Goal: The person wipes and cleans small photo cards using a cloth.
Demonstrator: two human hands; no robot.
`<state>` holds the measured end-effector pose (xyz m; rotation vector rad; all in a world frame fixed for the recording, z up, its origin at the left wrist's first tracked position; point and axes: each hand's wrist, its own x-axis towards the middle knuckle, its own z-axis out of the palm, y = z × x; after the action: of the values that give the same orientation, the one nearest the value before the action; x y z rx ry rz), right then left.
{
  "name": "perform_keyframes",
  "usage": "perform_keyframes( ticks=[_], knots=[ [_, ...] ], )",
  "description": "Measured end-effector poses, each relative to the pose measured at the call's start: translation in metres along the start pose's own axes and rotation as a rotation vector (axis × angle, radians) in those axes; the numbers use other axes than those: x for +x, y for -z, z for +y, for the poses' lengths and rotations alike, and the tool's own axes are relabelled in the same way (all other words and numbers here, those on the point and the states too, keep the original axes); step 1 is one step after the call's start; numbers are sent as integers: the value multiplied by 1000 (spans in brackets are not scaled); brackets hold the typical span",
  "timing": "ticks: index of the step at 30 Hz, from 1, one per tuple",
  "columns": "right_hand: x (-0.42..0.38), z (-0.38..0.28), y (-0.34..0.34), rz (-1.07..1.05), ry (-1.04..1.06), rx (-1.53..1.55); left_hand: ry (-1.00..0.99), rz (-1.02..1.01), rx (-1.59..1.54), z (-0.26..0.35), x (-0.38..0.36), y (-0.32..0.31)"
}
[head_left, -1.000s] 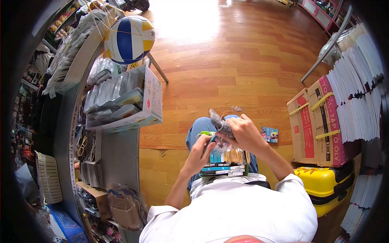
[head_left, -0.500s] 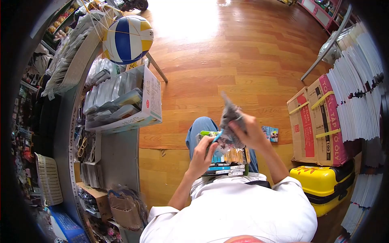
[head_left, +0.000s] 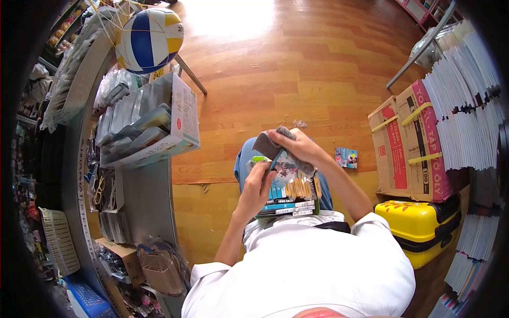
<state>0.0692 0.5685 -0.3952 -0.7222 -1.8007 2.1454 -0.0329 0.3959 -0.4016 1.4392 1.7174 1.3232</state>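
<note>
My left hand [head_left: 257, 183] pinches the near edge of a flat printed pack [head_left: 284, 169] above my lap. In my right hand [head_left: 301, 147] is a bunched grey cloth [head_left: 268, 143], lying against the pack's upper side and partly covering it. Below them, several small card boxes [head_left: 290, 204] sit in rows on my lap, some blue, black and white, others yellowish seen edge-on. A bit of bright green [head_left: 260, 159] shows beside my left fingers. My wrists and the cloth hide part of the rows.
A small blue printed pack [head_left: 346, 158] lies on the wooden floor [head_left: 254, 106] to the right. A shelf with a white box [head_left: 185, 119] of plastic-wrapped items and a netted volleyball [head_left: 150, 40] stands left. Cartons [head_left: 405, 143], a yellow suitcase [head_left: 413, 225] and stacked notebooks [head_left: 466, 143] line the right.
The grey cloth has swung left and down across the pack, folding over in my right hand. My left hand keeps its grip. The whole view has shifted slightly.
</note>
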Motion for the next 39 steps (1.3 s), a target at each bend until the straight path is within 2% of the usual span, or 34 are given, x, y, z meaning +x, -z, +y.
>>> perform_keyframes(
  ticks=[1, 3, 4, 5, 7, 8, 9, 11, 12, 14, 17, 19, 21, 25, 27, 29, 31, 33, 34, 36, 38, 39],
  knots=[
    [3, 0, 3, 1, -4, 3, -55, 25, 20, 0, 2, 2],
    [7, -2, 6, 10, -323, 409, -20, -1, 38, 1, 3, 8],
    [4, -1, 8, -9, -292, 555, -28, -2, 10, 0, 4, 10],
    [0, 0, 8, -13, -292, 553, -35, 0, -18, -1, 5, 11],
    [-11, 0, 4, 28, 5, 151, -32, -17, 6, -6, 6, 11],
    [-8, 14, 1, -53, 255, -58, -28, -42, 27, -8, 5, 9],
    [-19, 0, -2, -114, 245, -234, -20, -52, 23, -7, 3, 7],
    [-24, -4, 3, -140, 148, -270, -73, -87, -50, -4, 1, 2],
    [-25, 0, 4, -121, 134, -260, -136, -78, -8, -1, 0, -1],
    [-27, 11, 4, -14, -204, 30, -146, -121, 22, -2, -4, -3],
    [-38, 44, 15, 122, -242, -32, -139, -201, 69, 2, -3, -7],
    [-59, 47, 31, 31, 82, 29, -31, -194, 46, 1, -5, -12],
    [-91, 34, 37, 9, 218, -133, -6, -224, 11, -1, -4, -22],
    [-138, 47, 62, 10, 112, -121, -47, -380, -49, 9, 4, -51],
    [-164, 31, 73, 210, 48, -66, -50, -308, -129, 18, 8, -70],
    [-182, 32, 76, 682, 26, 286, -138, -271, -119, 28, 23, -74],
    [-189, 79, 120, 969, -19, 457, -166, -172, -99, 26, 33, -72],
    [-192, 140, 165, 1169, -26, 602, -190, -100, -41, 14, 37, -67],
    [-192, 184, 191, 1175, 0, 662, -185, -31, -3, 8, 37, -64],
    [-188, 267, 229, 1173, 29, 728, -217, -22, 82, -3, 33, -53],
    [-182, 329, 242, 1106, 17, 940, -203, -6, 195, -5, 24, -39],
    [-179, 352, 245, 1094, 18, 945, -203, 1, 206, -6, 18, -32]
  ],
)
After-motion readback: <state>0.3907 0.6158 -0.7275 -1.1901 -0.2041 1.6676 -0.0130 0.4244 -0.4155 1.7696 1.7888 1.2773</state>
